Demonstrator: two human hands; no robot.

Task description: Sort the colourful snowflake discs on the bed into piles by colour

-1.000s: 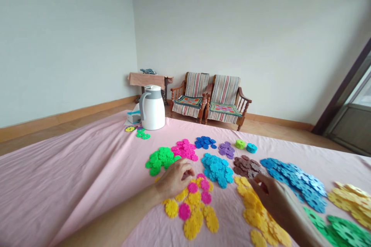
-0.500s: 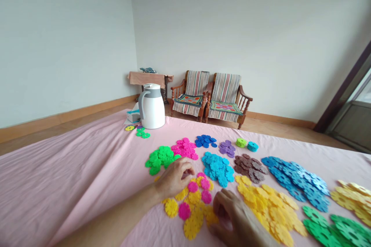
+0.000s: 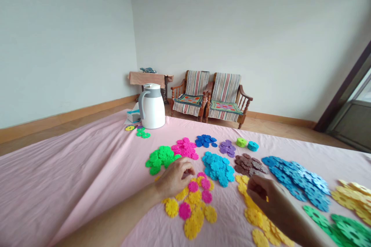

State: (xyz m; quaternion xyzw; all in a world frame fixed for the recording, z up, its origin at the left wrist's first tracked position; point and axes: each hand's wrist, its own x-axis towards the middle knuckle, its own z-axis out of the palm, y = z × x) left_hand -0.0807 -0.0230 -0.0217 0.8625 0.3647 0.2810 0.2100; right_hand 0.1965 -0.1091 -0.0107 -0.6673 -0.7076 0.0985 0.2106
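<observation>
Fingers curled, my left hand (image 3: 176,177) rests at the upper left of a mixed group of yellow discs (image 3: 194,224) and pink discs (image 3: 184,210); what its fingers hold, if anything, is hidden. My right hand (image 3: 262,193) is over the large yellow pile (image 3: 255,216), its fingers bent together with a small bit of yellow showing at them. Beyond my left hand lie a bright green pile (image 3: 162,156) and a pink pile (image 3: 185,148). Between the hands, farther back, is a light blue pile (image 3: 217,168).
A white jug (image 3: 153,110) and a small box (image 3: 133,115) stand at the cloth's far side. Brown (image 3: 246,164), purple (image 3: 227,148) and dark blue (image 3: 205,140) piles lie farther back. Larger blue discs (image 3: 298,179) and green discs (image 3: 348,231) are at the right.
My right hand has moved right and away from me, from the mixed group to over the large yellow pile. A yellow disc it partly covered now shows fully. My left hand has stayed put.
</observation>
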